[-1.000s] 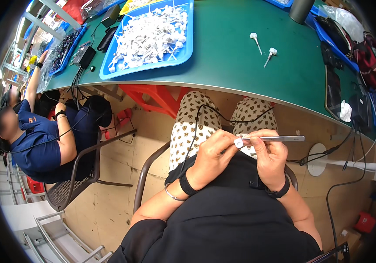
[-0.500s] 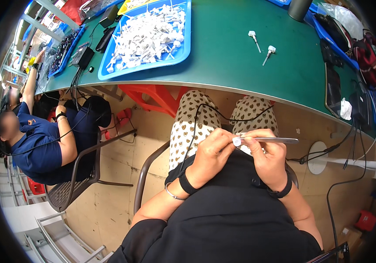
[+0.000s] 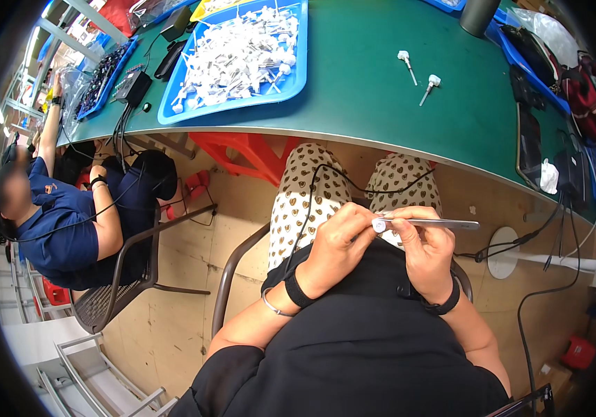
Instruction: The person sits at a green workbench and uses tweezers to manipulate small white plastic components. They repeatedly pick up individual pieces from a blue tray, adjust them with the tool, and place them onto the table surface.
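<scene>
Both hands are down in the lap, lower middle of the frame, well below the edge of the green table. The left hand has its fingers curled shut around a small white part, which pokes out just at the fingertips. The right hand is closed too, pinching a pair of metal tweezers that lie roughly level, with the free end sticking out toward the right of the frame and the tip touching the white part. So the little part sits right between the two hands, over the spotted trousers.

Up top, a blue tray full of white parts sits on the table at upper centre-left. Two more white pin-like pieces lie loose on the table to the right of it, near each other but not touching. A dark tray with small dark bits is further left. A person in a dark blue top sits on a chair at the left edge, one arm reaching up to the table.
</scene>
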The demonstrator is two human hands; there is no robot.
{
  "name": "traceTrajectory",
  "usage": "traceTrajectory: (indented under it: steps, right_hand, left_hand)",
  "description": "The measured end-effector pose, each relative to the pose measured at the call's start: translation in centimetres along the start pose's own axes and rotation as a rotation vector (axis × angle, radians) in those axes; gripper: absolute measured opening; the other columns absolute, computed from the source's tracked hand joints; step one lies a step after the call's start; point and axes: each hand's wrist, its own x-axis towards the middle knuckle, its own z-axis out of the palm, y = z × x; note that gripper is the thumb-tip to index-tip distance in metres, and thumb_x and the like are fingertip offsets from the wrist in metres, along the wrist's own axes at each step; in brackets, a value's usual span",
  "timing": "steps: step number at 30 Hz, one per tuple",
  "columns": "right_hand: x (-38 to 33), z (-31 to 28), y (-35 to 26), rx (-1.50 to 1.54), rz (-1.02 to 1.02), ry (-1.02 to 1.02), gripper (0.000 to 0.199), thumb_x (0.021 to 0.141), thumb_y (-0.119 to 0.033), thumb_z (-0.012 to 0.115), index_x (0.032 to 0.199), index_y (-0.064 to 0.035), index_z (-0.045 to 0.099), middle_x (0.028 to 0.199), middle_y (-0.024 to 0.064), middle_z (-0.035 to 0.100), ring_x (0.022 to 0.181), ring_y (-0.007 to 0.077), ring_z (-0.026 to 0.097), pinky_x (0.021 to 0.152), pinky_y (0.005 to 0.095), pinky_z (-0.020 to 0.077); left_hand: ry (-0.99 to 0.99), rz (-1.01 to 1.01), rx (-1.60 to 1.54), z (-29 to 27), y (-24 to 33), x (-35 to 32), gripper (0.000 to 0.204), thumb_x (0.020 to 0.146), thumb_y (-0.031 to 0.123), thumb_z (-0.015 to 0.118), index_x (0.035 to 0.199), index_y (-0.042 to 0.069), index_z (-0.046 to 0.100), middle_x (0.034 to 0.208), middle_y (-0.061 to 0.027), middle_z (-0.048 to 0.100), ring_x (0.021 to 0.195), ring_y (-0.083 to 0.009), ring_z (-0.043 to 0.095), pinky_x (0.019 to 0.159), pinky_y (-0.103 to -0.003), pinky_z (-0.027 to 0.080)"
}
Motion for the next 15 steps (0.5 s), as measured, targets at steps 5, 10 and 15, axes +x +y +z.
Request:
traceTrajectory:
  steps: [5,10,15]
  right_hand:
    - [0.02,0.15,0.12,0.020,-0.001,0.022,0.011,0.100,-0.008,0.068,0.104,0.0021,0.068,0.092,0.0083,0.073,0.076,0.0143,0.069,0.068,0.0266,0.0554]
    - [-0.07,0.23,0.32,0.039,0.024,0.035,0.012,0.100,-0.009,0.068,0.104,0.0023,0.067,0.090,0.0081,0.074,0.076,0.0128,0.069,0.068,0.0261,0.0559]
    - [-0.06,0.29,0.54,0.031,0.018,0.046,0.012,0.100,-0.009,0.068,0.103,0.0025,0.067,0.090,0.0082,0.074,0.075,0.0126,0.069,0.067,0.0259,0.0560]
  left_hand:
    - [-0.019,-0.038,-0.006,-0.04,0.26,-0.07,0.015,0.085,-0.003,0.076,0.099,0.001,0.072,0.092,-0.0093,0.070,0.083,-0.0250,0.068,0.073,-0.034,0.055]
    - [-0.020,-0.030,0.005,0.04,0.13,-0.12,0.015,0.085,-0.003,0.077,0.098,0.001,0.071,0.092,-0.0092,0.070,0.083,-0.0249,0.068,0.072,-0.033,0.055]
    - [-0.024,-0.028,0.011,0.05,0.11,-0.05,0.015,0.085,-0.003,0.077,0.098,0.001,0.071,0.091,-0.0088,0.070,0.083,-0.0249,0.068,0.072,-0.034,0.055]
